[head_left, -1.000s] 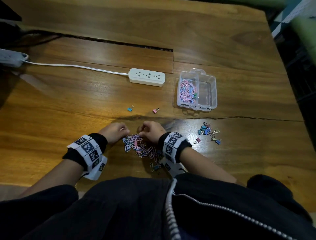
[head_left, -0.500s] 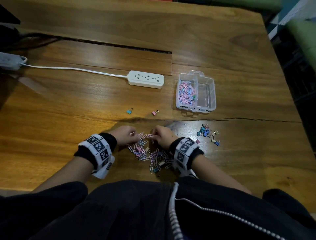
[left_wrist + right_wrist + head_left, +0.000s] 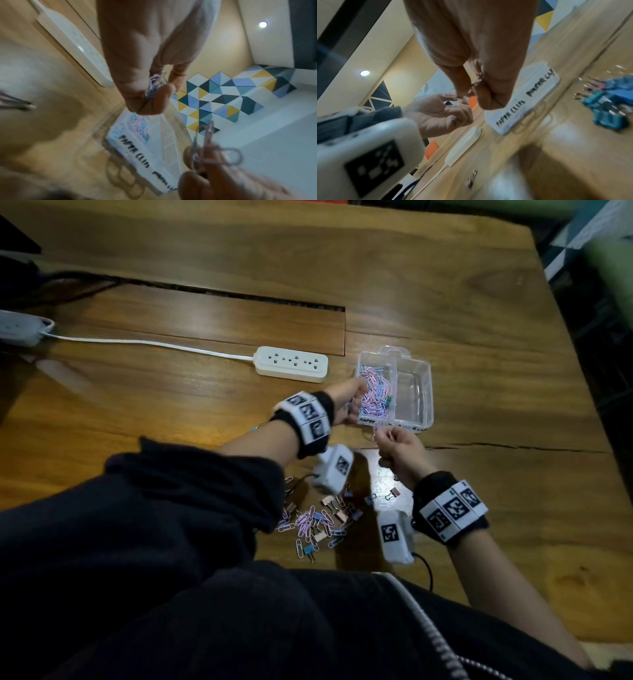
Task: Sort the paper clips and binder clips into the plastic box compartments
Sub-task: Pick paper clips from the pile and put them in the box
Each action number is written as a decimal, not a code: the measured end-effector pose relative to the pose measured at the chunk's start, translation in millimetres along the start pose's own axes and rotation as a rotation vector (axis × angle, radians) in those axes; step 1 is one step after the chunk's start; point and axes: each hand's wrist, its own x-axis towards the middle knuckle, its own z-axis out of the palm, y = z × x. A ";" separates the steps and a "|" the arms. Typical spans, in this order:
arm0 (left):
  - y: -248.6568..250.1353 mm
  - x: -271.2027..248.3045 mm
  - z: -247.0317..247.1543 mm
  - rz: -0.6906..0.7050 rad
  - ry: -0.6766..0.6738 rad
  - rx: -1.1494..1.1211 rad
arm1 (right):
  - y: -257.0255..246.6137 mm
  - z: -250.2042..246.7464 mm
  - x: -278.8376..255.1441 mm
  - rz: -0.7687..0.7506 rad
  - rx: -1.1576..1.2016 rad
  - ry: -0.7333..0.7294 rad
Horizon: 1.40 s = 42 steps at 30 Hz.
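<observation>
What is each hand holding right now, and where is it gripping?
The left hand pinches a bunch of paper clips between thumb and fingertips. The right hand grips binder clips, apparently by their wire handles.

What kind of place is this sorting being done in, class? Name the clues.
Probably an office or study room, not a kitchen or workshop. Clues: a large wooden desk with a cable slot, a white power strip lying on it, and a wall of coloured triangular panels behind, seen from the left wrist.
</observation>
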 end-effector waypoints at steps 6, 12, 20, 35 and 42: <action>23.2 31.0 28.2 0.004 0.035 -0.111 | -39.4 -12.2 34.8 0.022 -0.065 0.182; 23.1 37.2 24.7 0.046 -0.033 -0.118 | -55.6 -10.5 77.0 0.082 -0.104 0.179; -2.6 20.9 -20.3 0.177 0.075 0.299 | -43.5 -11.1 60.0 -0.063 -0.189 0.153; -143.2 -59.9 -85.5 0.027 0.190 1.359 | 77.2 51.4 -45.9 -0.098 -0.860 -0.155; -141.2 -60.2 -85.8 0.168 0.196 1.290 | 69.4 46.6 -38.6 -0.212 -0.917 -0.027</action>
